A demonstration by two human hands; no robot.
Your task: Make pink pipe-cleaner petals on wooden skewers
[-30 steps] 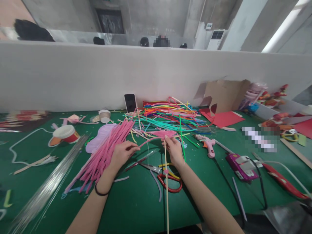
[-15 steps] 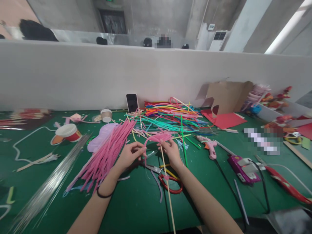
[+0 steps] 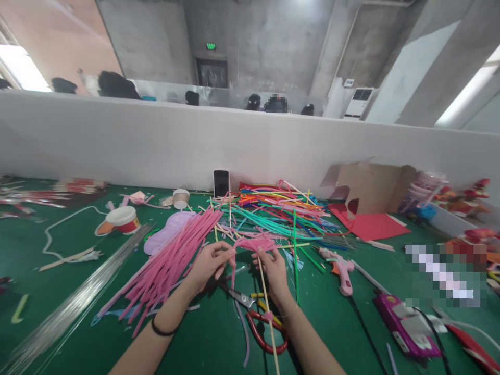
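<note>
Between thumb and fingers, my left hand [image 3: 214,265] pinches the end of a pink pipe cleaner [image 3: 233,271] that hangs down. My right hand [image 3: 275,272] is closed on a thin wooden stick [image 3: 264,287], with a looped pink pipe cleaner shape [image 3: 254,244] at its top. Lower on the stick sits a small pink wrap [image 3: 268,316]. Under the hands lie scissors with red handles [image 3: 261,346], partly behind the stick. A bundle of pink pipe cleaners [image 3: 172,265] rests left of my left hand.
Mixed coloured pipe cleaners [image 3: 273,208] pile up behind the hands, before a propped phone [image 3: 221,184]. On the right are a pink glue gun [image 3: 342,273] and a purple power strip [image 3: 406,328]. Thin wires [image 3: 78,302] and a paper cup [image 3: 127,221] lie left.
The view has tilted upward, so the table appears lower. Both hands keep hold of the pink pipe cleaner and stick, with only slight finger movement.
</note>
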